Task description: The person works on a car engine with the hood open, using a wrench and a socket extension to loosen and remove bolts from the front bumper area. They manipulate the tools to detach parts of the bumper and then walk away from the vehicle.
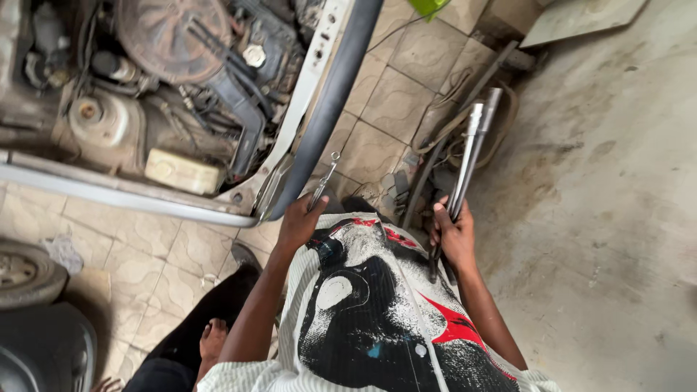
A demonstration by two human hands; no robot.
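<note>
Soft, even daylight is cast over the scene; the concrete floor (610, 218) at right is brightest, slightly washed out; the engine bay (167, 80) is left in dim shadow; straight lines are bent by wide-angle distortion near the edges; focus is mostly sharp.

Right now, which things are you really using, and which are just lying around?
In hand:
- left hand holds a small spanner
- right hand grips long metal socket wrenches

Lying about:
- loose cables on the tiled floor
- flat board on the concrete
- tyre at the left
- open engine bay, untouched
</note>
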